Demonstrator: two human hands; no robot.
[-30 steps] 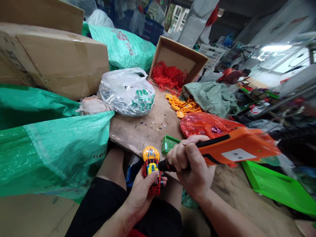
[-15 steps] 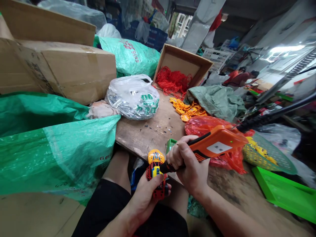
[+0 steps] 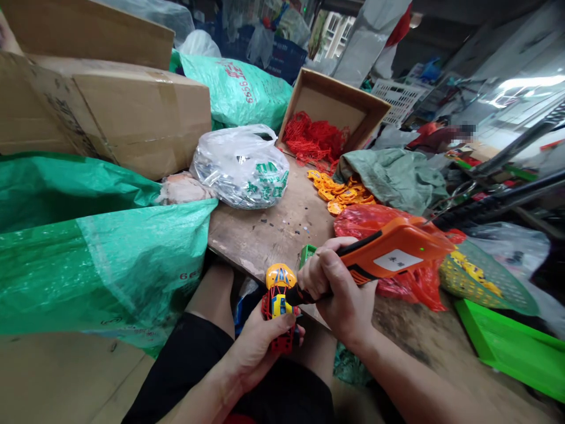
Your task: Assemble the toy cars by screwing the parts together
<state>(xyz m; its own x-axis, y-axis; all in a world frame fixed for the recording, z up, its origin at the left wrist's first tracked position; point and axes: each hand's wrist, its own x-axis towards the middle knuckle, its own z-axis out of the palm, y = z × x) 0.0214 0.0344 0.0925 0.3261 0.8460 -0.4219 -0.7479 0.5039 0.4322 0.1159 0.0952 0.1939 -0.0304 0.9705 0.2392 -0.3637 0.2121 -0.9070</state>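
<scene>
A toy car (image 3: 281, 277) with an orange front, a yellow and blue middle and red sides sits in my left hand (image 3: 260, 341), the thumb across it. My right hand (image 3: 342, 288) is wrapped round the black grip of an orange power screwdriver (image 3: 392, 250) with a white label. Its dark tip end meets the car near the yellow part; the exact contact point is too small to tell. Just behind my right hand, a small green box (image 3: 308, 253) shows at the table's edge.
On the table (image 3: 247, 235) are a white plastic bag (image 3: 242, 168), orange parts (image 3: 338, 191), a red bag (image 3: 362, 218), a green basket (image 3: 489, 285) and a green tray (image 3: 516, 347). A box (image 3: 362, 109) holds red netting. Green sacks (image 3: 132, 259) stand left. People work far back right.
The view has shifted slightly, so the surroundings sit a little differently. Both hands keep their holds; the screwdriver stays at the car.
</scene>
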